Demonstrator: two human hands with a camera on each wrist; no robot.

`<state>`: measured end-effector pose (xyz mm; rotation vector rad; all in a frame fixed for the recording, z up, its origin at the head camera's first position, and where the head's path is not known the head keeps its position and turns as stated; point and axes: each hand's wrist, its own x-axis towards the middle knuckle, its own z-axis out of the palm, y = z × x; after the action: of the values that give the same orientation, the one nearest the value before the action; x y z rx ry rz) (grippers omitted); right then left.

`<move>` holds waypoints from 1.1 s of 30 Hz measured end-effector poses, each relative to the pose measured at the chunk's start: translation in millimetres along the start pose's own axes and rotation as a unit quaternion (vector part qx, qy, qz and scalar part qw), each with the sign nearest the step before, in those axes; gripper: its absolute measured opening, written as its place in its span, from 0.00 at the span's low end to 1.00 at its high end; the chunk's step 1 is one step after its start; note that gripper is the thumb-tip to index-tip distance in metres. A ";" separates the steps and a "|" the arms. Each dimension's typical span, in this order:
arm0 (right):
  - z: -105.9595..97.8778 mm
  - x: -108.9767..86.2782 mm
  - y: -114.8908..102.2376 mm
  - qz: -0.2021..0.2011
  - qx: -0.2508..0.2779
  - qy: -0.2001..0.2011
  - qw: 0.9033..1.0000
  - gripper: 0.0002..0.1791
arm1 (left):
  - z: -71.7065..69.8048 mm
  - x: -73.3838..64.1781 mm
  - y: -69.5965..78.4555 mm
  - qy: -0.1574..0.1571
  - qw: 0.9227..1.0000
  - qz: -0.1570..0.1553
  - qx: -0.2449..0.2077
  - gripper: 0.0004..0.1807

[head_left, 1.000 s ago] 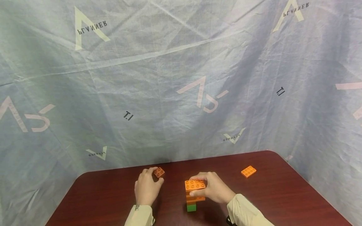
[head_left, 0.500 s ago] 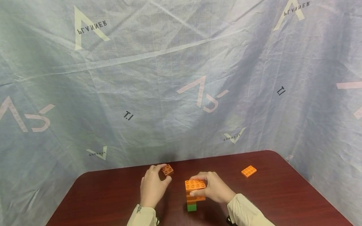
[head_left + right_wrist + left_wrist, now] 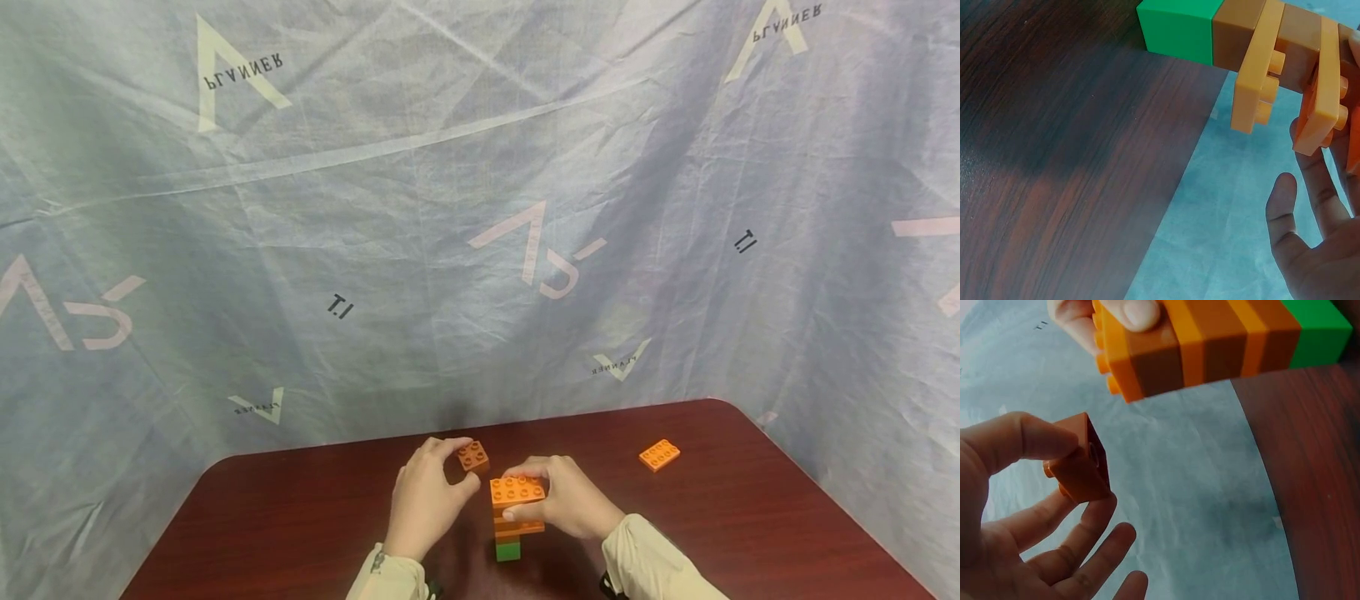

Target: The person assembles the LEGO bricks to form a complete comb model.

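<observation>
My left hand pinches a brown toy brick with four studs between thumb and fingers, just left of and behind a stack of bricks. In the left wrist view the brown brick is tilted, its hollow underside partly showing. My right hand grips the upper part of the stack, thumb on the near side. The stack has a green brick at its base, then brown bricks alternating with orange plates that jut out to one side. An orange studded plate tops it.
A loose orange plate lies at the back right of the dark red-brown table. Behind the table's far edge hangs a grey printed cloth, which also closes off both sides.
My left hand has moved right with the brown brick, bringing it close to the stack. The right hand and the stack stay where they were.
</observation>
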<state>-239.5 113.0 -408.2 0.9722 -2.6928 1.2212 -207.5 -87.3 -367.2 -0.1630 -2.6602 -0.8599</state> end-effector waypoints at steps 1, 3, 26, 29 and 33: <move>-0.1 -0.1 -0.2 0.002 0.000 -0.001 1.000 0.23 | -0.1 -0.5 1.1 -0.006 1.000 0.004 -0.003 0.23; 0.0 0.0 -0.5 0.003 -0.002 -0.002 1.000 0.23 | -0.3 -1.6 3.1 -0.018 1.000 0.011 -0.009 0.22; 1.8 0.5 0.2 -0.040 -0.019 0.028 0.999 0.23 | 4.7 -7.4 11.7 -0.093 0.993 0.067 -0.025 0.22; 2.1 0.5 0.7 -0.043 -0.020 0.032 0.998 0.23 | 5.5 -7.6 11.8 -0.102 0.992 0.066 -0.028 0.22; 2.6 0.6 1.1 -0.047 -0.016 0.038 0.998 0.22 | 6.6 -7.5 11.8 -0.105 0.992 0.071 -0.028 0.22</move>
<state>-240.0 111.4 -410.5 1.0143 -2.5708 1.1695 -199.9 -73.9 -368.4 -0.4744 -2.7754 -0.9168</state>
